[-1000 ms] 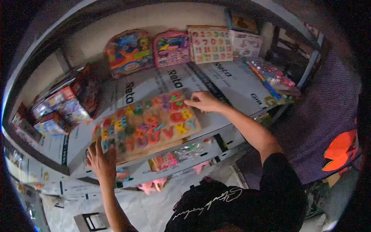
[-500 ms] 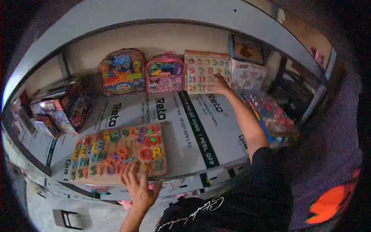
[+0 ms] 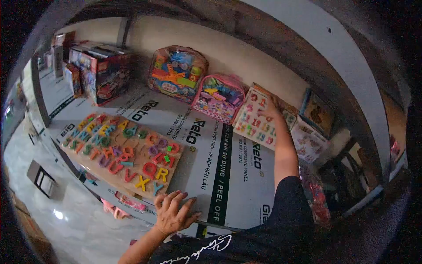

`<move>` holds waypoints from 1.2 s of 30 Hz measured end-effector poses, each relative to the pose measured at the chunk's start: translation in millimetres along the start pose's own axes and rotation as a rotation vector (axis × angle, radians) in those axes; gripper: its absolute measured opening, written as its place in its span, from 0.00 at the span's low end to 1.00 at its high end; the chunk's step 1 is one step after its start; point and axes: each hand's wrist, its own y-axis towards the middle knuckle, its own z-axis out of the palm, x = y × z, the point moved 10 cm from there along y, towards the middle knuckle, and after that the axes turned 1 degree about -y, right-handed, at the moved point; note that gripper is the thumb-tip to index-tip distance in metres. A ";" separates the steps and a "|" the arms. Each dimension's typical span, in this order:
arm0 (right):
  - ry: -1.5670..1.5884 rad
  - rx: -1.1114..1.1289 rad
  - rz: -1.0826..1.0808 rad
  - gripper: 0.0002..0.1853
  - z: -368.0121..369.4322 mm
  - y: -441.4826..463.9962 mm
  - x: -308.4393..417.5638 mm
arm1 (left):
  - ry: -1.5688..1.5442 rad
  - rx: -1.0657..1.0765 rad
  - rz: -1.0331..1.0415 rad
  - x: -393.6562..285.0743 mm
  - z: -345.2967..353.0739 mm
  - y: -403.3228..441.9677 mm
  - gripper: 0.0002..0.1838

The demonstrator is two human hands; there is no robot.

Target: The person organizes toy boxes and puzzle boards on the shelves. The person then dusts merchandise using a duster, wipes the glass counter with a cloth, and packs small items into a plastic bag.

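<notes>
My left hand (image 3: 173, 212), fingers spread and curved, is at the near right corner of a wooden alphabet board (image 3: 147, 182) lying flat with coloured letters on it. It holds nothing that I can see. My right hand (image 3: 273, 109) reaches across to a number board (image 3: 256, 119) leaning upright against the back wall. Its fingers lie apart over the upper part of that board, somewhat blurred, and hide some of the numbers.
Left of the number board stand a pink toy backpack (image 3: 220, 99) and a clear toy backpack (image 3: 178, 72). Boxed toys (image 3: 107, 77) are at the far left. To the right are a white box (image 3: 309, 140), a framed picture (image 3: 317, 110) and wrapped items (image 3: 314, 189).
The view has turned, so the shelf appears tilted. My right hand has moved up the number board. My left hand has shifted right, from the alphabet board's front edge to its near right corner.
</notes>
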 end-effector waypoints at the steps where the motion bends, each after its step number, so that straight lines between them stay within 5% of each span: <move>1: 0.130 -0.047 -0.052 0.72 12.9 12.8 -16.6 | -0.006 -0.041 0.015 -0.5 -2.2 -0.9 0.23; 7: -0.292 0.115 0.090 0.71 -55.7 -29.3 40.2 | 0.022 -0.121 0.038 -0.4 -2.5 -5.1 0.20; 11: -0.285 0.052 0.062 0.71 -49.2 -3.2 12.3 | 0.027 -0.142 0.051 -2.4 -3.7 -4.6 0.18; 14: 0.084 0.167 0.026 0.69 -49.3 -20.3 18.2 | 0.033 -0.149 0.063 -3.6 -4.7 -3.3 0.17; 17: 0.029 0.063 -0.043 0.64 -56.5 -22.9 12.3 | 0.042 -0.152 0.066 -5.1 -6.2 -2.8 0.17; 20: 0.098 0.313 -0.137 0.54 -41.3 -43.4 23.4 | 0.040 -0.152 0.073 -5.4 -5.6 -3.1 0.17; 25: 0.185 0.049 -0.198 0.33 -104.6 -136.8 83.0 | 0.004 -0.158 0.065 -5.2 -6.3 -4.2 0.14; 30: 0.314 0.069 -0.258 0.32 -176.0 -180.8 119.1 | -0.039 -0.101 0.076 -8.8 -8.8 1.0 0.13; 33: 0.308 0.102 -0.173 0.29 -206.0 -205.5 153.7 | -0.108 -0.112 0.038 -7.9 -14.6 4.1 0.19; 36: 0.388 0.393 -0.318 0.20 -178.2 -209.2 184.8 | -0.193 -0.092 -0.008 -14.0 -21.9 8.7 0.26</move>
